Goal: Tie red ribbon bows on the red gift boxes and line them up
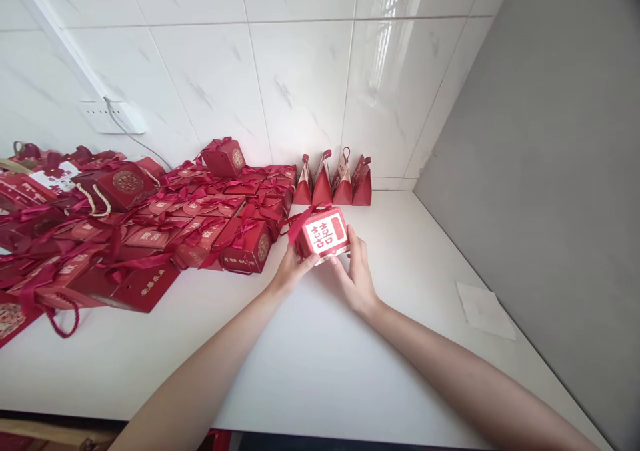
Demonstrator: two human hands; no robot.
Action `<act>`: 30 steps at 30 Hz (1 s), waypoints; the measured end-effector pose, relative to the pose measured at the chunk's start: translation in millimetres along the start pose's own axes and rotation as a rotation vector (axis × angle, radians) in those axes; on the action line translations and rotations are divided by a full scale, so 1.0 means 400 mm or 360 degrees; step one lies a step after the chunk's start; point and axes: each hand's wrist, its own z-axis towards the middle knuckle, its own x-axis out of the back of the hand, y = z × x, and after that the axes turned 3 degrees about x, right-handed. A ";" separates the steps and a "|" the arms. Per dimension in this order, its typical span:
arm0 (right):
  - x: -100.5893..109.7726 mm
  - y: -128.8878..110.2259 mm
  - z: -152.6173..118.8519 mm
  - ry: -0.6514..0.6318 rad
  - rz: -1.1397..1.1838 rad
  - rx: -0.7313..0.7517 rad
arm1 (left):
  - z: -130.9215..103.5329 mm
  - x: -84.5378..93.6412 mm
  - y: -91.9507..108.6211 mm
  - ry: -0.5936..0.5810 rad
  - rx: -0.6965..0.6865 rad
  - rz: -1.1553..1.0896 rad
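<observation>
Between my two hands is a small red gift box [325, 233] with a white panel bearing a red double-happiness character. A dark red ribbon is tied at its upper left. My left hand [293, 268] grips the box's lower left side, thumb along the bottom edge. On the other side, my right hand [357, 274] holds the lower right, fingers up the side and thumb at the bottom edge. The fingers behind the box are hidden. Just beyond it stand several triangular red boxes [333, 183] with loops on top, lined up by the wall.
Many red gift boxes [200, 238] with ribbons are packed across the table's left side, some stacked. A white paper sheet [485, 310] lies on the white table [300, 378] at right. A grey panel [550, 171] borders the right; a socket [113, 116] with a cable is on the tiled wall.
</observation>
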 end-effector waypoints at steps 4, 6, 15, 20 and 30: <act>0.017 -0.006 -0.004 -0.0018 0.0123 0.0228 | -0.003 0.000 0.028 0.0223 0.0307 -0.0352; 0.023 0.001 -0.003 0.0070 0.0142 0.0258 | -0.008 -0.006 0.049 0.0288 0.0459 -0.0640; 0.031 0.012 0.000 0.0208 0.0144 0.0182 | -0.029 -0.022 0.099 -0.0017 0.1019 -0.1309; 0.031 0.011 -0.001 0.0196 0.0169 0.0193 | -0.028 -0.016 0.086 -0.0114 0.1149 -0.1517; 0.022 0.030 0.006 0.0292 0.0367 0.0055 | -0.032 -0.016 0.098 -0.0497 0.0960 -0.1540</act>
